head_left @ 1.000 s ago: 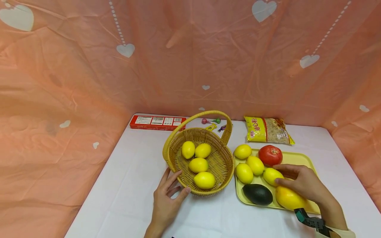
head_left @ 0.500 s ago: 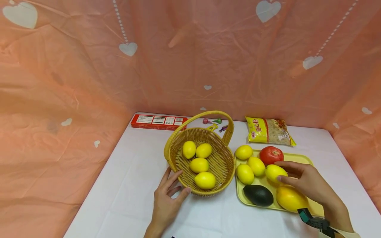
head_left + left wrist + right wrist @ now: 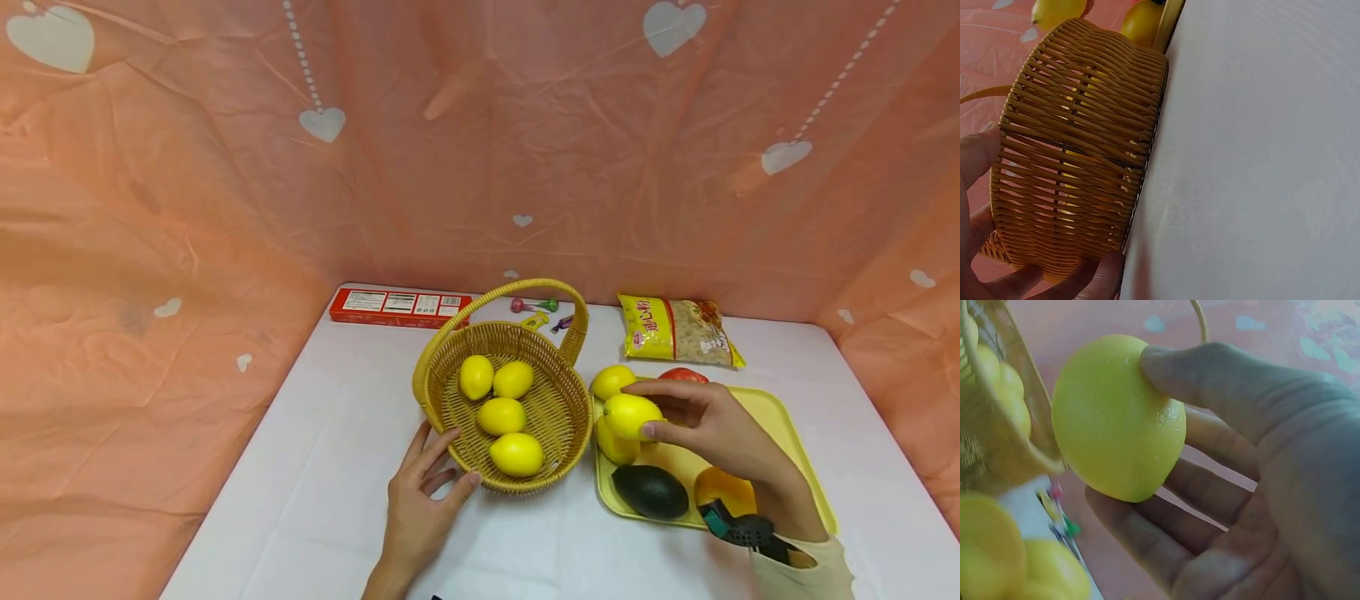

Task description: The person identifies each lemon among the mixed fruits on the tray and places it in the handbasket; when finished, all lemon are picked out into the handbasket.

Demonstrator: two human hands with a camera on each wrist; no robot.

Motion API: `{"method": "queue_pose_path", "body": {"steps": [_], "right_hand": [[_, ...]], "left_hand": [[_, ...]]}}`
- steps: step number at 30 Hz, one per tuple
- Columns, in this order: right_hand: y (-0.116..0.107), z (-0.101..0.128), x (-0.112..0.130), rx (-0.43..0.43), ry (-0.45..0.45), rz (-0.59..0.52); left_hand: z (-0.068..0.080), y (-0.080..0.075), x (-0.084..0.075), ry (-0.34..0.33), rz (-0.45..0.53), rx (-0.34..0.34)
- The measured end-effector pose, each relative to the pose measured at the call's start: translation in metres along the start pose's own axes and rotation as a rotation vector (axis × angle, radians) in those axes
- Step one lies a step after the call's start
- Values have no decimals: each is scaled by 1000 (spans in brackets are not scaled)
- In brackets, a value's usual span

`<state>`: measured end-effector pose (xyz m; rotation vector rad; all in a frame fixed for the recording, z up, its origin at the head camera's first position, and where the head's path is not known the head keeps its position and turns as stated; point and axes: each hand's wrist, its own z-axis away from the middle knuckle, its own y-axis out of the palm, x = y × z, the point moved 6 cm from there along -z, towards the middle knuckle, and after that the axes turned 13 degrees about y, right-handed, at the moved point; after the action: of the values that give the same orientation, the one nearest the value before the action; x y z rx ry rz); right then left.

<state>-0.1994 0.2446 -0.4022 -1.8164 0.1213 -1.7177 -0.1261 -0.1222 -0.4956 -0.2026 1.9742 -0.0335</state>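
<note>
My left hand (image 3: 420, 508) holds the near left rim of a wicker basket (image 3: 558, 417) with an arched handle. Inside lie several lemons (image 3: 517, 455). In the left wrist view, thumb and fingers grip the basket's woven side (image 3: 1079, 144). Just above the yellow tray (image 3: 776, 417), my right hand (image 3: 712, 427) pinches a lemon (image 3: 632, 417) between thumb and fingers, also plain in the right wrist view (image 3: 1116, 419). Below it on the tray are more lemons (image 3: 615, 446), partly hidden. A dark green avocado (image 3: 650, 492), a yellow mango-like fruit (image 3: 722, 490) and a half-hidden red tomato (image 3: 684, 375) lie there too.
Behind the tray lies a yellow food bag (image 3: 678, 331). A red box (image 3: 397, 308) sits along the back left edge, and lollipops (image 3: 534, 306) lie behind the basket handle. A pink curtain (image 3: 480, 167) hangs behind the white table (image 3: 315, 467).
My right hand has lifted a lemon from the middle of the tray and carried it left toward the basket. The left hand and basket stay in place.
</note>
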Motion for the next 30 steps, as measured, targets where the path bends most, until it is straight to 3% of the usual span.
{"method": "queue_pose_path", "body": {"steps": [6,12,18,25,30], "right_hand": [[29,-22,11,80,-80,-27],[52,-33,14,173,-99,-33],[66,-36,21,178,-94,32],[87,-41,30,184,-108,208],[101,-43,35,231,-129,214]], "left_hand": [[0,0,0,2,4,-1],[0,0,-1,4,5,0],[0,0,0,4,2,-5],[0,0,-1,4,7,-4],[0,0,-1,6,-3,-4]]}}
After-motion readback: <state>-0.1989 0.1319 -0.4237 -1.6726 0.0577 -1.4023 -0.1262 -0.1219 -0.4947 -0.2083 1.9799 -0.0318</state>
